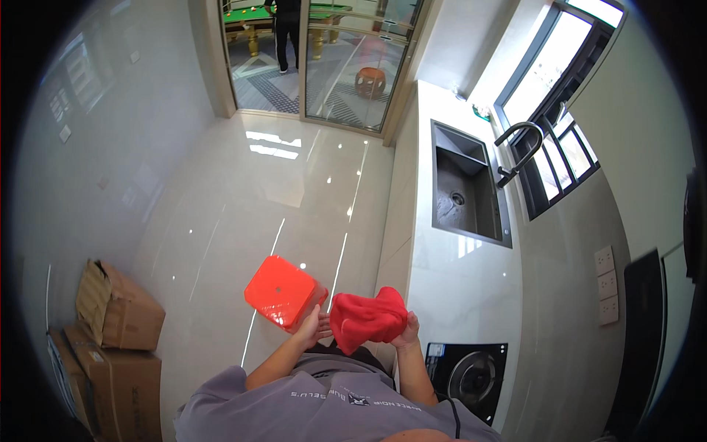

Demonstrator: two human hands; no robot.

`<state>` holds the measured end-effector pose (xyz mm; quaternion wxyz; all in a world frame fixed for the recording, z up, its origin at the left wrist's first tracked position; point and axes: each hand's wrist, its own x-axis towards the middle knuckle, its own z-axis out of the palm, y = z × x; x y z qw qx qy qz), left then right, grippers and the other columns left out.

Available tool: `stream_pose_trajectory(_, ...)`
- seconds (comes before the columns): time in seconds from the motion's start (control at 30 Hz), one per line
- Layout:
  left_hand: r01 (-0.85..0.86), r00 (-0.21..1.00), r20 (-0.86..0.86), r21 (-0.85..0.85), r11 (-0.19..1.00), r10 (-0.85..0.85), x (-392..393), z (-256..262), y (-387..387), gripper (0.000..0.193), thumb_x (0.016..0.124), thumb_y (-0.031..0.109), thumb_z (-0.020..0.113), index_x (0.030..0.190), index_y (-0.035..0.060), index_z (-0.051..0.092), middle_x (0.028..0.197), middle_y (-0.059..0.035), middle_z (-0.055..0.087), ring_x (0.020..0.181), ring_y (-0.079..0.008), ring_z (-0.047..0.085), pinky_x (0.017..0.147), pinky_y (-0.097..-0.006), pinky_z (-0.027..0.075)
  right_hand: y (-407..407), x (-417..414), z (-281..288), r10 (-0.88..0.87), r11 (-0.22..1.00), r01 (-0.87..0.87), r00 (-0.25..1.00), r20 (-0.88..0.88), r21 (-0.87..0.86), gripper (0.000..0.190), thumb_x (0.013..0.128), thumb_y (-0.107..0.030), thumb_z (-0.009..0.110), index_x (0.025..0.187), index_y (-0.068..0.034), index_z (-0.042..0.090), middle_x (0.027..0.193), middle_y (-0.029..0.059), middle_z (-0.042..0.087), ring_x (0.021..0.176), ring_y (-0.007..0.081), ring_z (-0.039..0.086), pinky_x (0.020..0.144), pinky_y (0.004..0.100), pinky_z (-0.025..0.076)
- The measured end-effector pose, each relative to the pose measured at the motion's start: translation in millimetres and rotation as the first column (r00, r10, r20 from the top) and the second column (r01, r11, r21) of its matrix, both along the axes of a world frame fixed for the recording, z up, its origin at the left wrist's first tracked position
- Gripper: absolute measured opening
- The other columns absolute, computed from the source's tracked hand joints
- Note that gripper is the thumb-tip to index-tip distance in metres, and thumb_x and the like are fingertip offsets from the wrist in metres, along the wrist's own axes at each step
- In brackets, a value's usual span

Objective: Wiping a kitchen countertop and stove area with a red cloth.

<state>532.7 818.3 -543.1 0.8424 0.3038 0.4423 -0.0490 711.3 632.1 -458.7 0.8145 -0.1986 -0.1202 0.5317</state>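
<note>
A crumpled red cloth (367, 317) hangs in front of my body, gripped at its right side by my right hand (409, 331). At the cloth's left edge is my left hand (316, 326), its fingers spread; whether they touch the cloth is hard to tell. Beyond my left hand, an orange-red plastic stool (284, 290) stands on the glossy tiled floor.
On the right runs a white counter (464, 293) with a dark sink (464, 193), a curved faucet (522, 149) and a black cooktop (469, 378). Cardboard boxes (130, 387) stand at lower left. Past a glass sliding door (353, 77), a person (287, 33) stands by a green billiard table (248, 15).
</note>
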Motion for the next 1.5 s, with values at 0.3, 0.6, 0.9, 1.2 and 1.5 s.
stream_pose_trajectory(0.3,0.217,0.930,0.278,0.108,0.970,-0.239,190.1,46.3,45.3,0.058,0.100,0.052,0.036,0.135,0.0067,0.047,0.129,-0.0116,0.057,0.122,-0.0247,0.053,0.102,-0.0406,0.041,87.9,156.6,19.2,-0.052,0.992,0.060,0.996,0.075,-0.108,0.078,0.084,-0.041,0.067,0.140,0.003,0.034,0.139,0.0185,0.048,0.127,0.0297,0.049,0.110,0.0447,0.036)
stream_pose_trajectory(0.6,0.215,0.889,0.038,0.845,0.489,-0.457,354.5,-65.3,178.0,0.059,0.093,0.041,0.055,0.133,-0.0006,0.044,0.116,-0.0154,0.060,0.109,-0.0230,0.058,0.092,-0.0355,0.046,213.7,322.9,8.6,0.059,0.926,-0.089,0.994,-0.092,-0.368,0.046,0.093,-0.029,0.053,0.126,0.003,0.051,0.122,0.0157,0.061,0.112,0.0267,0.061,0.101,0.0381,0.046)
stream_pose_trajectory(0.9,0.285,0.916,0.194,0.304,0.909,-0.352,511.9,26.6,350.7,0.063,0.100,0.055,0.035,0.125,0.0014,0.058,0.099,-0.0068,0.068,0.084,-0.0165,0.064,0.076,-0.0297,0.049,374.5,464.8,57.6,0.340,0.587,0.037,0.896,0.287,-0.809,0.034,0.094,-0.036,0.046,0.093,-0.005,0.059,0.080,0.0019,0.058,0.071,0.0110,0.052,0.062,0.0265,0.038)
stream_pose_trajectory(1.2,0.182,0.961,0.202,0.040,0.983,-0.186,608.5,11.7,441.5,0.038,0.097,0.036,0.054,0.116,0.0041,0.061,0.105,-0.0060,0.067,0.097,-0.0159,0.063,0.086,-0.0301,0.048,479.0,572.9,36.2,0.587,0.436,0.248,0.650,0.482,-0.865,0.058,0.096,-0.046,0.041,0.098,0.008,0.062,0.090,0.0135,0.065,0.083,0.0221,0.060,0.079,0.0323,0.046)
stream_pose_trajectory(1.5,-0.302,0.943,0.221,0.267,0.915,0.247,743.3,13.3,563.9,0.018,0.093,0.018,0.056,0.102,0.0042,0.062,0.094,-0.0052,0.065,0.086,-0.0141,0.063,0.078,-0.0294,0.050,546.7,747.5,24.9,0.283,0.533,0.313,0.810,0.514,-0.786,0.050,0.101,-0.037,0.033,0.097,0.004,0.061,0.089,0.0073,0.065,0.088,0.0148,0.059,0.082,0.0294,0.045)
